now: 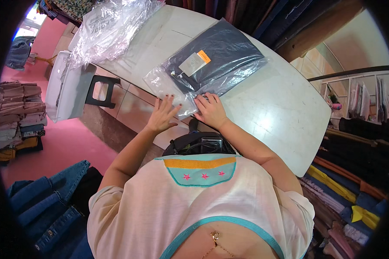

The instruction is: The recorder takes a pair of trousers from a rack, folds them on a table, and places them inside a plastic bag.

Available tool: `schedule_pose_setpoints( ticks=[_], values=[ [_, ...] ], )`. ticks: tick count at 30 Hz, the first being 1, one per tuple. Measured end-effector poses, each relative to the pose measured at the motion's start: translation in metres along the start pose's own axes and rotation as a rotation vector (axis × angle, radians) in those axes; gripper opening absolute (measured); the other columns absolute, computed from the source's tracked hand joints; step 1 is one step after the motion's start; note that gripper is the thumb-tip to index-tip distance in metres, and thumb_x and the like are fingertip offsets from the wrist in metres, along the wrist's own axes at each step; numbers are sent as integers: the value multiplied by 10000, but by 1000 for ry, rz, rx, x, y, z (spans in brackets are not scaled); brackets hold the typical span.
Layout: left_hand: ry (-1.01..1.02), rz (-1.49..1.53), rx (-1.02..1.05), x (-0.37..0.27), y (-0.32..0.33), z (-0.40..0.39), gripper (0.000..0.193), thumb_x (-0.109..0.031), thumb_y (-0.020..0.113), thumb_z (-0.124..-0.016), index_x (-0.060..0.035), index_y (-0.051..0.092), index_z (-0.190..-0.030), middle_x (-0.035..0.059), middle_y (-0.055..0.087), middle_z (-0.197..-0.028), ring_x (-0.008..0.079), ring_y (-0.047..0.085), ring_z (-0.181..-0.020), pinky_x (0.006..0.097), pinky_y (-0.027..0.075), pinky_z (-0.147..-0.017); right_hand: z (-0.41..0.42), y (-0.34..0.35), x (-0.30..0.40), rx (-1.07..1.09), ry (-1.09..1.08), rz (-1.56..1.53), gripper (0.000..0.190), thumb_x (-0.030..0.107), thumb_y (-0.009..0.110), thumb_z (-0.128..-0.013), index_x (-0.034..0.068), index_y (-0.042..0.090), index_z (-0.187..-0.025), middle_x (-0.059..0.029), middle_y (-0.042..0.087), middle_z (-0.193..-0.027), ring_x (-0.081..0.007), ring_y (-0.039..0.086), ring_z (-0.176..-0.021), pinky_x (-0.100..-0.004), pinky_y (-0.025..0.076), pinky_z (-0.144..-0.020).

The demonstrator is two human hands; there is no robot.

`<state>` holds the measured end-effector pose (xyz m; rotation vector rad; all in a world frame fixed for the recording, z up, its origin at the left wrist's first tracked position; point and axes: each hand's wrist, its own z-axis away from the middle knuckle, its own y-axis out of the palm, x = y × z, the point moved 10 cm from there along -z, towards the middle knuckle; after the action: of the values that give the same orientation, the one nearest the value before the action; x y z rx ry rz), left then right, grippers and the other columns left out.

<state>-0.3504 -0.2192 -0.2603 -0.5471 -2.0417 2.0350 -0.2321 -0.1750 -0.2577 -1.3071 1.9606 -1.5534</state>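
A folded dark garment lies inside a clear plastic bag on the white table. Attached tags, one grey-beige and one orange, rest on the garment. My left hand is spread over the bag's near left end, fingers apart and holding nothing. At the bag's near corner, the curled fingers of my right hand grip bunched plastic, partly hiding it.
Loose clear plastic bags are heaped at the table's far left. Below them stand a white plastic bin and a black stool. Stacked clothes and jeans are on the left; folded garments fill the right side.
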Motion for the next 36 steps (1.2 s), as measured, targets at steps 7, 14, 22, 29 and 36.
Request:
schedule_pose_setpoints(
  ticks=[7,14,22,29,36],
  values=[
    [180,331,74,3,15,-38,358,-187,517,-822,-123,546,-1173,103,531,-1233,303,482,-1160,425,374,-967,2,-14,2,-59,96,-27,480,284,711,-619,47,605,-1022,-79,557,-1099,-283,470,-1035,-421,369,-925],
    [251,550,466,-35,-5,-78,341,-162,546,-823,-173,582,-1162,74,561,-1191,297,509,-1101,413,395,-948,48,-30,-31,-221,196,-251,322,41,661,-610,118,641,-922,-10,647,-928,-238,551,-969,-411,423,-918],
    [702,272,277,-53,9,-100,345,-121,562,-803,-171,602,-1142,18,390,-1378,243,354,-1260,406,294,-1034,65,-38,-28,-261,361,-144,253,82,661,-621,114,661,-872,-19,648,-905,-237,548,-917,-415,426,-848],
    [470,876,406,13,1,-111,346,62,451,-781,-34,609,-1074,112,621,-1086,292,549,-1067,351,365,-1004,108,3,-75,-278,1083,-467,271,310,647,-766,45,681,-724,-96,578,-642,-272,548,-733,-360,433,-651],
    [35,1413,435,94,10,-83,346,-143,447,-876,8,510,-1181,131,630,-1040,215,544,-1073,341,334,-996,116,12,-92,-303,1293,-662,366,382,588,-803,27,673,-769,-154,604,-631,-297,579,-609,-384,432,-602]
  ],
)
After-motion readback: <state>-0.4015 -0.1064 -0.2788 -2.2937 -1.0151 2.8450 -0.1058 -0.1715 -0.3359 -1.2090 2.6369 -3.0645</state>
